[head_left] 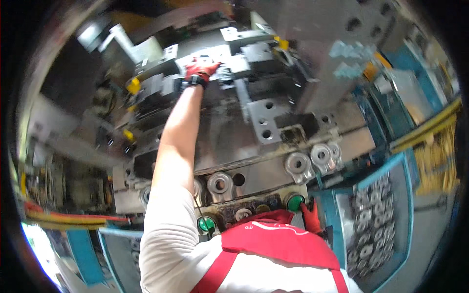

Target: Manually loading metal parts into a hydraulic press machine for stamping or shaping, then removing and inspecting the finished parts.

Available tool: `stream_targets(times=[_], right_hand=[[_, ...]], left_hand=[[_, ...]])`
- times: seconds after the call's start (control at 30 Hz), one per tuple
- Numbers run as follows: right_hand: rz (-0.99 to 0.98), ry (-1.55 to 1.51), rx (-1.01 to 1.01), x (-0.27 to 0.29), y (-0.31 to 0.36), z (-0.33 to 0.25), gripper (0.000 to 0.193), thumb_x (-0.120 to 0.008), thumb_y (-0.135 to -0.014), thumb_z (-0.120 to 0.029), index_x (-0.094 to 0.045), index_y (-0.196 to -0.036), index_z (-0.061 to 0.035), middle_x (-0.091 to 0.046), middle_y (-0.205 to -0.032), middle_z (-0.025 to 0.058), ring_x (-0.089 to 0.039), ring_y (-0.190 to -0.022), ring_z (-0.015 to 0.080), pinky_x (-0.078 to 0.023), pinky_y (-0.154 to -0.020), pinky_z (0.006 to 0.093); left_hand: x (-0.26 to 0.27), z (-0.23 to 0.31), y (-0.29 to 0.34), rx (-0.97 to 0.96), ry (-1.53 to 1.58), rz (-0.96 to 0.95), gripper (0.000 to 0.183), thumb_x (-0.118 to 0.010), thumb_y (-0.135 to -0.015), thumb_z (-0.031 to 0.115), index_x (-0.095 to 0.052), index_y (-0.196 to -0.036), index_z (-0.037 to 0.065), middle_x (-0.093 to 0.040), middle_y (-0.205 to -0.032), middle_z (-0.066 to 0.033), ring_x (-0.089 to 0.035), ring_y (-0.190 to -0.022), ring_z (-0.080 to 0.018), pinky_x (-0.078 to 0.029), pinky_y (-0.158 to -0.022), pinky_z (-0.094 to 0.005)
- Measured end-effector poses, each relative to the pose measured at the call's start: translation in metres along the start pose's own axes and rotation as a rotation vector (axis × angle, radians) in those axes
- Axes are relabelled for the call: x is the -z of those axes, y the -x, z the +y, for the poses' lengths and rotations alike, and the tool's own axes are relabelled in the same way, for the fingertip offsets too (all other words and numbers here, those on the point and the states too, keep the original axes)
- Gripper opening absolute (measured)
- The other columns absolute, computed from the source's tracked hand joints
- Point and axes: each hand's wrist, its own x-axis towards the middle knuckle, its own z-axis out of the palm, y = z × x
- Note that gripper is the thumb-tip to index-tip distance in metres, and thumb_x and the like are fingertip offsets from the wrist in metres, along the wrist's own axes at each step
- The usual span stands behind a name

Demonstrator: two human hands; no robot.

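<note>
Head view takes in a broad, dark machine bed (220,129) across the middle, with a blue bin (409,205) at its lower right holding a heap of metal parts (373,215). Along the bed's near edge runs a metal ledge (264,175), and on it lie ring-ended pieces (298,165), each with a short neck beside its eye. Farther off, between raised metal blocks, sits a bright plate (217,51), its long axis running roughly left to right, rising a little toward the right. The relation that matters is here: the person's left hand (201,70), red-gloved, is at the near side of this plate, so the plate lies under and just beyond the fingers, crosswise to the outstretched forearm; the left hand is far the nearer of the two. Its fingers look somewhat spread, though blur hides whether they pinch anything. Well apart, the right hand (312,219), also red-gloved, is beside a green button (295,202), below the ring-ended pieces on the right. One finger points up to the button's right edge; whether it presses, and how the other fingers stand, cannot be told.
</note>
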Motion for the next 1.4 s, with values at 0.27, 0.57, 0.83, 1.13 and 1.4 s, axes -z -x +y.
stream_targets(times=[0.27,0.57,0.83,1.13,1.4], right_hand=[[0.246,0.125,0.154,0.005,0.006,-0.008,0.058,-0.062,-0.081,-0.023,-0.037,-0.127,0.0036,-0.046,-0.125,0.0189,-0.043,-0.116,0.0252,-0.032,-0.097,0.0323],[0.18,0.713,0.76,-0.007,-0.058,-0.102,0.063,-0.064,-0.076,-0.026,-0.037,-0.127,0.0008,-0.051,-0.112,0.0217,-0.049,-0.102,0.035,-0.038,-0.087,0.04],[0.11,1.634,0.604,-0.072,-0.079,-0.103,0.105,-0.072,-0.056,-0.051,-0.021,-0.137,-0.0073,-0.048,-0.1,0.0207,-0.049,-0.089,0.0363,-0.041,-0.071,0.0456],[0.02,1.567,0.714,-0.056,-0.093,-0.113,0.106,-0.074,-0.053,-0.043,-0.02,-0.138,-0.0094,-0.05,-0.099,0.0214,-0.05,-0.09,0.0355,-0.041,-0.072,0.0458],[-0.239,1.071,0.498,-0.048,-0.036,-0.157,0.106,-0.077,-0.055,-0.037,-0.019,-0.137,-0.003,-0.049,-0.112,0.0253,-0.05,-0.101,0.0383,-0.039,-0.087,0.0402]], left_hand=[[-0.042,-0.019,-0.105,-0.087,0.154,-0.156,0.095,-0.059,-0.066,0.05,-0.015,-0.136,0.002,-0.047,-0.122,-0.0166,-0.052,-0.105,-0.0259,-0.042,-0.088,-0.0353],[0.045,-0.108,0.159,-0.651,0.657,0.363,0.083,-0.072,-0.064,0.049,-0.037,-0.128,0.009,-0.06,-0.101,-0.0205,-0.058,-0.094,-0.0366,-0.046,-0.079,-0.0395],[-0.002,-0.142,0.361,-0.132,0.509,-0.134,0.101,-0.071,-0.059,0.039,-0.017,-0.138,0.007,-0.055,-0.099,-0.0258,-0.056,-0.091,-0.0381,-0.046,-0.077,-0.0418],[-0.105,-0.124,0.355,0.184,0.075,-0.177,0.1,-0.068,-0.061,0.046,-0.014,-0.139,0.012,-0.049,-0.102,-0.0267,-0.057,-0.084,-0.0385,-0.047,-0.07,-0.0428],[-0.083,-0.13,0.367,0.14,0.153,-0.228,0.093,-0.064,-0.066,0.049,-0.02,-0.137,0.01,-0.048,-0.107,-0.0274,-0.055,-0.089,-0.0387,-0.046,-0.076,-0.0417]])
